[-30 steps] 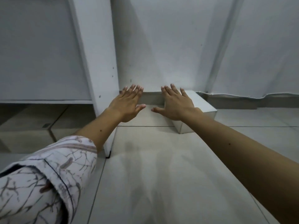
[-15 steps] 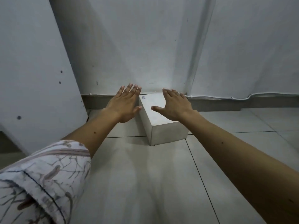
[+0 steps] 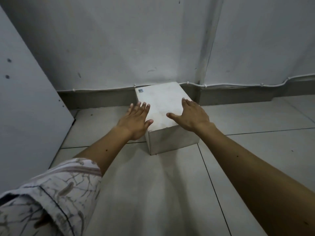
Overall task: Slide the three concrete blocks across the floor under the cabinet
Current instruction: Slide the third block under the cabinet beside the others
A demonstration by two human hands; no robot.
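One pale grey concrete block lies on the tiled floor, its far end against the skirting board. A small blue sticker marks its far left corner. My left hand is spread flat along the block's left edge, thumb on the top face. My right hand lies on the block's right side, fingers over the right edge and thumb stretched across the top. Neither hand is closed around the block. The white cabinet's side panel stands at the left. No other blocks are in view.
A grey wall rises behind the block, with a thin white cable running along the skirting. A vertical pipe or trim runs up the wall. Large light floor tiles stretch toward me.
The view has swung right, so the cabinet's open underside has left the frame. Both hands have come down onto the block's two sides; earlier they hovered beside it.
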